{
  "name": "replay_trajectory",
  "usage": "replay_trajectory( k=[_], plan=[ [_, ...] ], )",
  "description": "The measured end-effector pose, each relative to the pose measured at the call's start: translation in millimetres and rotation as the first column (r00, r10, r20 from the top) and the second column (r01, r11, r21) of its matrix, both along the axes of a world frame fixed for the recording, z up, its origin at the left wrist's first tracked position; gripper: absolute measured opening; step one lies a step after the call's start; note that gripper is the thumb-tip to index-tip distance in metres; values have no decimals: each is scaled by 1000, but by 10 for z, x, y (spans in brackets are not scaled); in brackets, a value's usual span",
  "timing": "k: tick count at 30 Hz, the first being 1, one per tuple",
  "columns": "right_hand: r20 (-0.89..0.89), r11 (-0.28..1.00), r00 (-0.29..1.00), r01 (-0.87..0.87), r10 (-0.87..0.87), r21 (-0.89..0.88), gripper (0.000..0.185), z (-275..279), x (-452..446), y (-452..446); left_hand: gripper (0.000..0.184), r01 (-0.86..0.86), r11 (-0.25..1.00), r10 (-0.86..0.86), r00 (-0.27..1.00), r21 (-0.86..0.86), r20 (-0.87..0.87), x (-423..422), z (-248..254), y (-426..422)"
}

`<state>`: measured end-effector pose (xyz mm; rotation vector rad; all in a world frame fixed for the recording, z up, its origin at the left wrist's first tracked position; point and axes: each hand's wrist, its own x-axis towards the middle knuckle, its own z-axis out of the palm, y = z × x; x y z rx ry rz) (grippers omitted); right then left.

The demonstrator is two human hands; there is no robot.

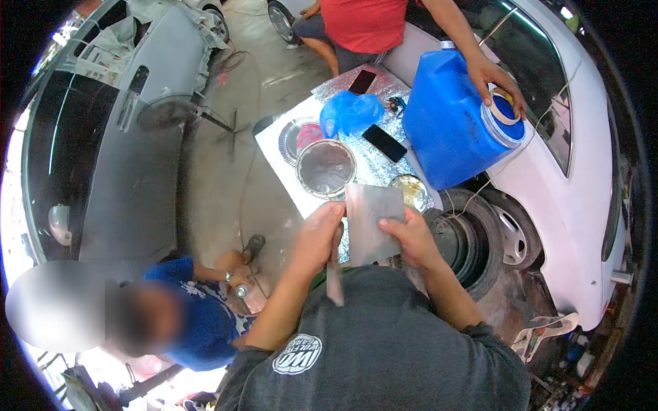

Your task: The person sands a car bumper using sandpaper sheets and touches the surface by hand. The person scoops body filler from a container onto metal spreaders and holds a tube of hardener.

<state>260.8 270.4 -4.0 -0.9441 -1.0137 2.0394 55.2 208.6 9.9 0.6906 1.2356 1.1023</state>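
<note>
My right hand [411,238] grips a flat, rectangular grey plate [370,216] by its right edge, thumb on the face. My left hand [317,238] is closed at the plate's left side around a narrow, flat strip [334,279] that points down toward my shirt. I cannot tell whether strip and plate touch. Just beyond my hands, an open round tin [325,170] with grey residue inside stands on a foil-covered table [288,168]. Near my right hand lies a round metal lid [410,192] with yellowish residue.
A large blue jerry can [439,116] stands at right, another person's hand [497,85] on its rim. Phones [384,143] and a blue plastic bag [351,111] lie on the table. Stacked tires [473,240] and a white car [589,205] are at right. Another person [205,308] crouches at left.
</note>
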Motion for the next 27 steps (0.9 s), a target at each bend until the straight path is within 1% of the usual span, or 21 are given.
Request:
replay_trajectory(
  k=[3, 4, 5, 8, 10, 11, 12, 13, 14, 16, 17, 19, 20, 21, 22, 25, 27],
  plan=[
    [-18, 995, 995, 95, -95, 33, 42, 5, -72, 90, 31, -70, 987, 107, 958, 145, -267, 214, -62, 24],
    [-13, 990, 992, 128, -128, 50, 42, 22, -83, 174, 28, -21, 993, 53, 961, 119, -272, 243, 10, -14],
    [-8, 985, 987, 162, -161, 66, 42, 37, -95, 256, 26, -16, 990, 52, 964, 141, -259, 255, 49, -27],
    [-142, 899, 913, 404, -383, 168, 42, 59, -163, 449, 21, 7, 981, 38, 973, 194, -229, 183, 38, -66],
    [-180, 896, 903, 417, -390, 151, 42, 246, -142, 520, 27, 30, 973, 21, 977, 231, -214, -1, -50, -48],
    [-198, 895, 899, 422, -392, 144, 42, 312, -120, 563, 35, 69, 961, -29, 988, 268, -152, -61, -27, -49],
    [-156, 927, 935, 342, -319, 152, 44, 300, -68, 547, 46, 107, 947, -83, 992, 304, -90, -100, 49, -59],
    [-108, 954, 975, 215, -196, 209, 45, 345, -53, 519, 58, 144, 929, -143, 989, 340, -28, -147, 132, -74],
    [-52, 963, 996, 84, -73, 256, 45, 443, -20, 482, 92, 273, 924, -265, 962, 269, -67, -250, 240, -77],
    [38, 932, 988, -155, 151, 326, 45, 658, 24, 432, 97, 330, 909, -333, 942, 254, -35, -243, 331, -116],
    [84, 900, 971, -240, 225, 363, 43, 682, 24, 443, 100, 360, 899, -367, 930, 249, -20, -246, 349, -123],
    [180, 811, 915, -404, 361, 424, 41, 718, 6, 496, 95, 472, 866, -452, 880, 165, -145, -283, 302, -149],
    [240, 782, 890, -454, 387, 426, 39, 777, -11, 501, 90, 521, 843, -491, 846, 132, -207, -299, 238, -182],
    [300, 753, 861, -505, 410, 421, 38, 864, -37, 490, 86, 568, 818, -529, 807, 96, -263, -274, 275, -190],
    [359, 722, 828, -555, 431, 413, 37, 938, -49, 472, 75, 621, 783, -592, 758, 24, -274, -254, 389, -178],
    [395, 638, 782, -623, 483, 452, 36, 1054, -82, 465, 72, 541, 793, -459, 833, 282, -308, -112, 440, -213],
    [410, 605, 772, -636, 486, 479, 36, 1098, -129, 434, 71, 661, 746, -592, 712, 79, -377, -135, 557, -192]
  ],
)
